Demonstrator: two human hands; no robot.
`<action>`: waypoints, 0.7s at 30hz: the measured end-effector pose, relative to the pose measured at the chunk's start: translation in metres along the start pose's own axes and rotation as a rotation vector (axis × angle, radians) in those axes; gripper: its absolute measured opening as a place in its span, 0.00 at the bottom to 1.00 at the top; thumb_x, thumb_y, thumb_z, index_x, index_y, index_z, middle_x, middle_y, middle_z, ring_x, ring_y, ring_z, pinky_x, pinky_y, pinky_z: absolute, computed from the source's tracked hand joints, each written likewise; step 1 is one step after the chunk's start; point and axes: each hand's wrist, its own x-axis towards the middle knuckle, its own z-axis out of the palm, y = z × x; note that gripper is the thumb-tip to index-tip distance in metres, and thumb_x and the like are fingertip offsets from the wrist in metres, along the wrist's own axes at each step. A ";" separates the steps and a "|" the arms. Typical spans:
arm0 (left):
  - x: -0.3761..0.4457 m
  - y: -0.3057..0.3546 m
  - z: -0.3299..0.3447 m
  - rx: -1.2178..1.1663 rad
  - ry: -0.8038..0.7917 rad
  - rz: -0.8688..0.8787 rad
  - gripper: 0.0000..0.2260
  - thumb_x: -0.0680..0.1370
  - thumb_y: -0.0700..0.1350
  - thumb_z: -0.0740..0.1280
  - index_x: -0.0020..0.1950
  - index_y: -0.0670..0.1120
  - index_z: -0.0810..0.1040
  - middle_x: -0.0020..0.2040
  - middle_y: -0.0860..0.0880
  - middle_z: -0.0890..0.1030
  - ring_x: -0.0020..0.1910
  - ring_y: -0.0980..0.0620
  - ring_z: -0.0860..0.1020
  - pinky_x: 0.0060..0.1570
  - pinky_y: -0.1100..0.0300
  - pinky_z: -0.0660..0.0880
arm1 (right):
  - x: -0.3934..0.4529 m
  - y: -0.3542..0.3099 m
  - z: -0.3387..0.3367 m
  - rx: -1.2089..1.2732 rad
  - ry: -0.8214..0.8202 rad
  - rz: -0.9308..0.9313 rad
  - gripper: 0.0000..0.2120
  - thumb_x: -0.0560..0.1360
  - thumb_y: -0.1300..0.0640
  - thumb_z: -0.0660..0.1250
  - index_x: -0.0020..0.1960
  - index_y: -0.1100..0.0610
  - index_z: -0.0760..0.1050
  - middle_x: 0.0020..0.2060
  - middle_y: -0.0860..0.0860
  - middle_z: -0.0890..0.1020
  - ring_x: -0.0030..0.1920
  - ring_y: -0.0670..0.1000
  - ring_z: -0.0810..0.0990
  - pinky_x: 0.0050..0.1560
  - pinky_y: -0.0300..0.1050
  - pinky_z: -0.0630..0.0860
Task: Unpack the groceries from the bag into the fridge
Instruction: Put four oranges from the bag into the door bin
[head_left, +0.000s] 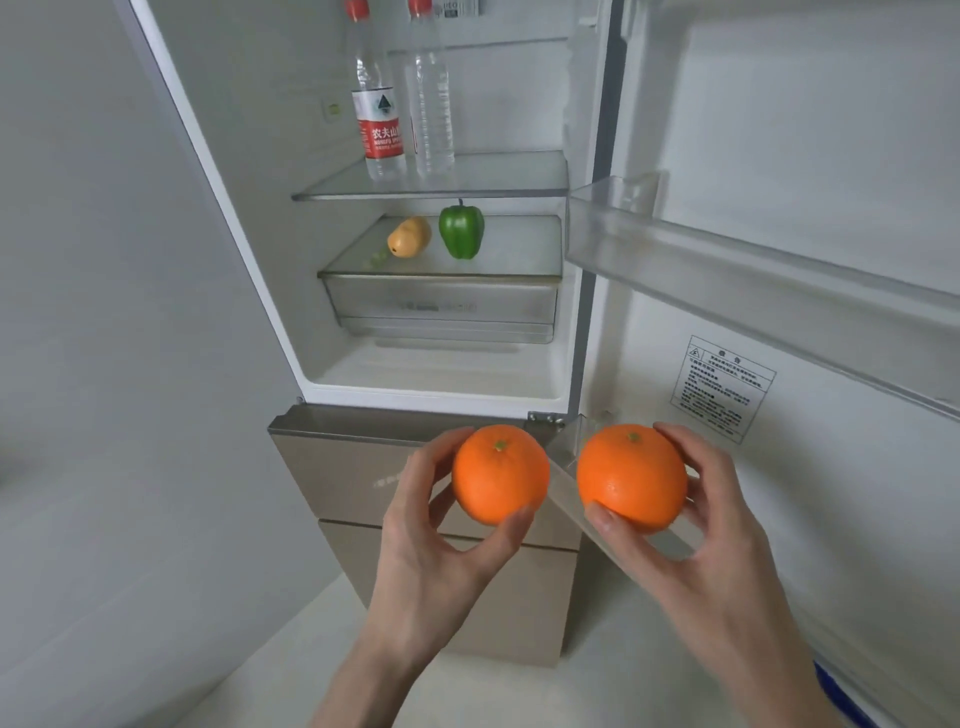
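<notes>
My left hand grips one orange between thumb and fingers, in front of the fridge's lower drawers. My right hand holds a second orange just to the right, by the lower door bin. The fridge stands open ahead. On its upper glass shelf stand two water bottles, one with a red label and one plain. A green pepper and a yellowish pear lie on the lower glass shelf. The bag is out of sight.
A clear crisper drawer sits under the lower shelf. The open door on the right carries a clear door shelf and a warning label. A grey wall is close on the left. Beige drawer fronts lie below.
</notes>
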 end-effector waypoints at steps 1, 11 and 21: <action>0.006 -0.002 0.005 -0.012 -0.011 0.008 0.29 0.69 0.43 0.82 0.66 0.53 0.75 0.63 0.57 0.80 0.67 0.50 0.77 0.61 0.59 0.78 | 0.004 0.004 -0.004 -0.006 0.024 0.003 0.37 0.62 0.39 0.78 0.68 0.37 0.68 0.65 0.39 0.76 0.58 0.46 0.81 0.52 0.38 0.78; 0.036 -0.013 0.058 -0.109 -0.196 0.027 0.31 0.68 0.43 0.82 0.66 0.54 0.73 0.61 0.61 0.78 0.66 0.54 0.76 0.60 0.62 0.78 | 0.005 0.020 -0.036 -0.141 0.165 0.095 0.38 0.63 0.35 0.79 0.69 0.37 0.68 0.65 0.39 0.76 0.60 0.44 0.79 0.55 0.41 0.76; 0.068 -0.031 0.086 0.085 -0.474 0.179 0.32 0.68 0.54 0.81 0.68 0.61 0.69 0.64 0.65 0.73 0.64 0.65 0.74 0.59 0.74 0.72 | -0.012 0.026 -0.042 -0.271 0.260 0.237 0.35 0.65 0.44 0.81 0.67 0.39 0.69 0.63 0.38 0.75 0.60 0.45 0.79 0.56 0.43 0.79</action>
